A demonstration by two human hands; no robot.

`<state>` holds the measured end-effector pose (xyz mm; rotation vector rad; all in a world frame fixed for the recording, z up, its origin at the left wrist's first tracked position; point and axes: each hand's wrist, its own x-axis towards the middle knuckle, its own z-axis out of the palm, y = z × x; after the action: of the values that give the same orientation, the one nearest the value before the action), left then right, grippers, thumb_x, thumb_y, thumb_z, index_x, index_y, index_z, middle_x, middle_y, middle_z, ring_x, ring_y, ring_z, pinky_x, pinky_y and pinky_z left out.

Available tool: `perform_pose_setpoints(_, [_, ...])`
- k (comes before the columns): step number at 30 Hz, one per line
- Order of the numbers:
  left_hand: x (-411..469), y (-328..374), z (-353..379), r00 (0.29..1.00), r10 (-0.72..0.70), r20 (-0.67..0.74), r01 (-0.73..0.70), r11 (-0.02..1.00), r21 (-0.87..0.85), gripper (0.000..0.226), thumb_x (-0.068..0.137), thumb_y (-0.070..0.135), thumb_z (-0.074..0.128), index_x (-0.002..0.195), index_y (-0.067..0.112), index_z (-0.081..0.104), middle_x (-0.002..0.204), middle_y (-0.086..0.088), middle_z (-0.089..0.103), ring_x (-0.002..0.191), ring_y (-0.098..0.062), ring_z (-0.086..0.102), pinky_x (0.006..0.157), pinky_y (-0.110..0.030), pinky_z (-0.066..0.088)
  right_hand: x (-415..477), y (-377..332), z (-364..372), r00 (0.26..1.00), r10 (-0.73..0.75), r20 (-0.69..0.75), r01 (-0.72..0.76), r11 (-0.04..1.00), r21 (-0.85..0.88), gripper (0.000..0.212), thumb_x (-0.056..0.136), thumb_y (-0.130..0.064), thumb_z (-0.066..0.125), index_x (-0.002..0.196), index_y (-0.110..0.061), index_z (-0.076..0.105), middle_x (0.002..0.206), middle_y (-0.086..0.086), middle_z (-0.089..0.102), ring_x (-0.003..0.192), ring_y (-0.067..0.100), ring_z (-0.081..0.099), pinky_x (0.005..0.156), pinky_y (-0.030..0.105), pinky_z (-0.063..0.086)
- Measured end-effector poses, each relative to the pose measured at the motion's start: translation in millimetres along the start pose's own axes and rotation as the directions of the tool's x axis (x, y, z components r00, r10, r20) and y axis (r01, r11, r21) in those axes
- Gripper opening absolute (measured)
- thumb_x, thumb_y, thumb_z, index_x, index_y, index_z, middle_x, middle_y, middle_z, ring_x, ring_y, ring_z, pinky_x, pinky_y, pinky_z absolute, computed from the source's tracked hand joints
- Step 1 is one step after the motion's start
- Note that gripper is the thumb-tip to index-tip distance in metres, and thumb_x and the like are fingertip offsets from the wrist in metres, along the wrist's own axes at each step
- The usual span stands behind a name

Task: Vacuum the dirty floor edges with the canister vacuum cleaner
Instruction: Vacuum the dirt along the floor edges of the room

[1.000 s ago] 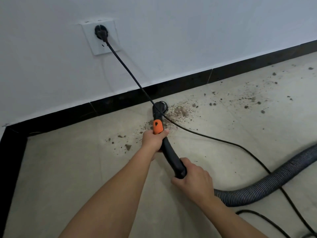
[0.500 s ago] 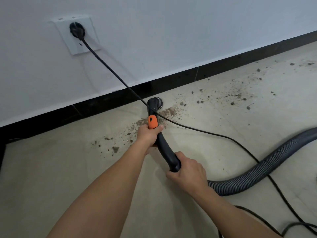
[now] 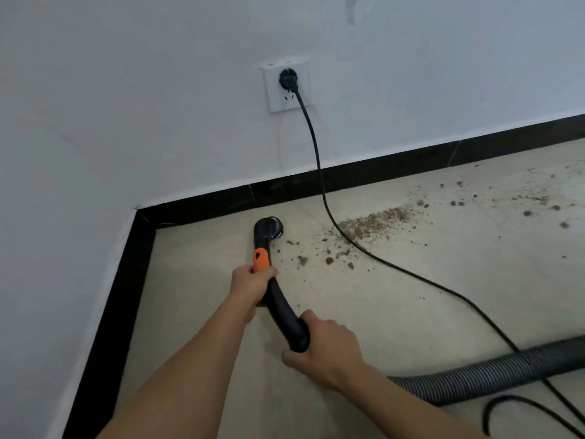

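Observation:
I hold a black vacuum wand [image 3: 281,312] with an orange collar [image 3: 261,259] in both hands. My left hand [image 3: 250,286] grips it just behind the orange collar. My right hand [image 3: 326,346] grips the rear end where the ribbed grey hose [image 3: 493,375] joins. The round brush nozzle [image 3: 268,228] sits on the beige floor close to the black skirting [image 3: 348,175], near the room corner. A patch of brown dirt crumbs [image 3: 370,223] lies to the right of the nozzle, with more specks scattered further right.
A black power cord [image 3: 319,179] runs from a plug in the white wall socket [image 3: 286,85] down across the dirt and off to the lower right. Black skirting also runs along the left wall [image 3: 107,327]. The canister itself is out of view.
The nozzle has moved left, off the dirt patch and toward the corner. My view has swung left, so the socket now sits near the middle and the corner shows.

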<state>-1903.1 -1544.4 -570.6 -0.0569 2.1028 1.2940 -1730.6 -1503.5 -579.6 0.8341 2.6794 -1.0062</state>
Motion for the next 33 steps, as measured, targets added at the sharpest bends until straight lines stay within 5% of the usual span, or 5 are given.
perform_pose_setpoints(7, [-12, -21, -55, 0.995, -0.078, 0.055, 0.078, 0.997, 0.0, 0.027, 0.082, 0.014, 0.071, 0.103, 0.001, 0.06, 0.089, -0.018, 0.063, 0.076, -0.029, 0.062, 0.057, -0.035, 0.053, -7, -35, 33, 0.985, -0.029, 0.168, 0.007, 0.992, 0.129, 0.046, 0.069, -0.046, 0.07, 0.099, -0.023, 0.043, 0.095, 0.001, 0.059, 0.081, 0.024, 0.059, 0.067, 0.034, 0.049])
perform_pose_setpoints(14, [-13, -37, -36, 0.97, -0.121, 0.209, 0.119, 0.993, 0.019, 0.028, 0.081, 0.012, 0.071, 0.105, 0.001, 0.063, 0.091, -0.017, 0.065, 0.078, -0.029, 0.063, 0.06, -0.036, 0.055, -31, -13, 43, 0.998, 0.003, 0.059, -0.005, 1.0, 0.025, 0.039, 0.073, -0.048, 0.061, 0.094, -0.027, 0.036, 0.086, -0.006, 0.051, 0.072, 0.021, 0.048, 0.059, 0.032, 0.036])
perform_pose_setpoints(19, [-15, -32, 16, 0.937, -0.096, 0.334, 0.086, 0.995, 0.046, 0.026, 0.082, 0.013, 0.071, 0.105, 0.003, 0.063, 0.091, -0.015, 0.066, 0.079, -0.028, 0.063, 0.062, -0.037, 0.054, -45, 22, 30, 0.995, 0.097, -0.024, -0.097, 0.995, 0.015, 0.039, 0.073, -0.048, 0.059, 0.094, -0.028, 0.034, 0.095, -0.002, 0.063, 0.084, 0.024, 0.06, 0.063, 0.031, 0.033])
perform_pose_setpoints(33, [-3, 16, 139, 0.873, 0.025, 0.486, -0.05, 0.998, 0.038, 0.029, 0.086, 0.025, 0.071, 0.105, 0.005, 0.061, 0.085, -0.009, 0.063, 0.072, -0.022, 0.061, 0.055, -0.032, 0.052, -28, 95, -32, 0.935, 0.296, -0.195, -0.287, 0.955, 0.074, 0.042, 0.071, -0.051, 0.064, 0.101, -0.028, 0.045, 0.085, -0.005, 0.056, 0.073, 0.021, 0.055, 0.061, 0.031, 0.042])
